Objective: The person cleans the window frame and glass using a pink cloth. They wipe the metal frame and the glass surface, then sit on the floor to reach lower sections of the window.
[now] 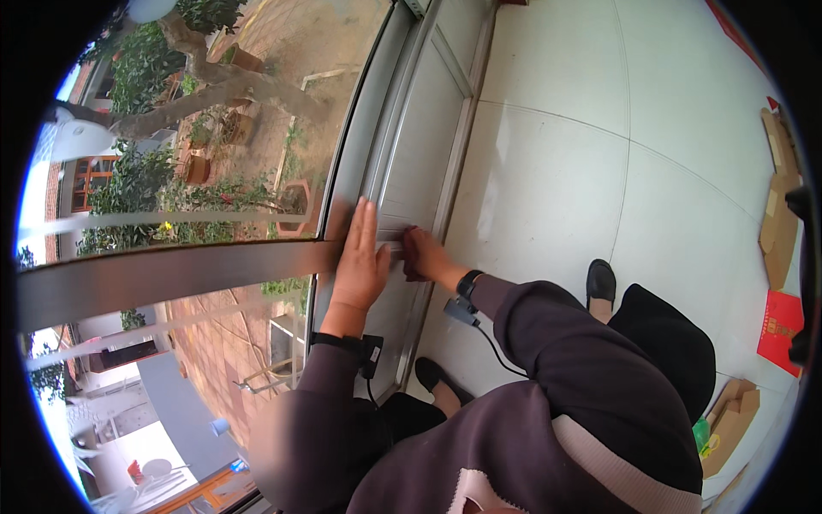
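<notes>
My left hand lies flat on the grey metal ledge of the window frame. Its fingers point away from me, and the thumb stands off to the side. Just right of it, my right hand grips a bunched dark red cloth against the grey metal panel below the glass. Part of the cloth is hidden by the fingers. Each wrist wears a black strap, with a small cabled device by the right one and another by the left.
A metal upright divides the window, beyond which a courtyard with potted plants shows. Pale floor tiles spread to the right. Cardboard pieces, a red printed item and a green bottle lie along the far right.
</notes>
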Tool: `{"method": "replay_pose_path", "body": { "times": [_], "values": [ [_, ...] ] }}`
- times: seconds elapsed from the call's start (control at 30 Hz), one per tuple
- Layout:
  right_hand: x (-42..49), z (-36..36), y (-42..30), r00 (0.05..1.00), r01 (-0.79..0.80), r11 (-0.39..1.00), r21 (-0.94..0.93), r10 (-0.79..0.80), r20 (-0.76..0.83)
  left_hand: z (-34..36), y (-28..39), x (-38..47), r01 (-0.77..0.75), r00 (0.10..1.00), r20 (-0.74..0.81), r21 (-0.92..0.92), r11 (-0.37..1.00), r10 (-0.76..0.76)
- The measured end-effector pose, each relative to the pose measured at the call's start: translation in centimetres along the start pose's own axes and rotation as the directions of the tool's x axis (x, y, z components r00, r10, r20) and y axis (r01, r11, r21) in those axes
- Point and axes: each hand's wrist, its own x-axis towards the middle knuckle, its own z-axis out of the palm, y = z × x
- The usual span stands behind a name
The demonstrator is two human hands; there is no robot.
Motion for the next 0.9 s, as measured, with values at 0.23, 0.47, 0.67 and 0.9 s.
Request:
{"method": "replay_pose_path", "body": {
  "times": [0.23,0.47,0.67,0.9],
  "values": [
    [0.5,-6.2,-1.1,0.944,0.175,0.899,0.401,-0.037,-0.329,-1.3,-1.2,0.6,0.0,0.988,0.152,-0.068,0.998,0.01],
    [8.0,-4.8,-6.1,0.74,0.454,0.891,-0.006,-0.381,-0.554,-1.1,-1.2,0.5,0.063,0.988,0.147,-0.049,0.997,-0.055],
    [15.5,-2.6,3.5,0.724,0.045,0.969,0.242,0.135,-0.677,-1.3,-1.2,0.7,0.056,0.986,0.162,-0.057,0.997,-0.046],
    [8.5,0.9,5.7,0.811,-0.406,0.753,0.518,0.558,-0.176,-1.2,-1.0,0.8,0.059,0.991,0.128,-0.086,0.995,-0.048]
  ]
}}
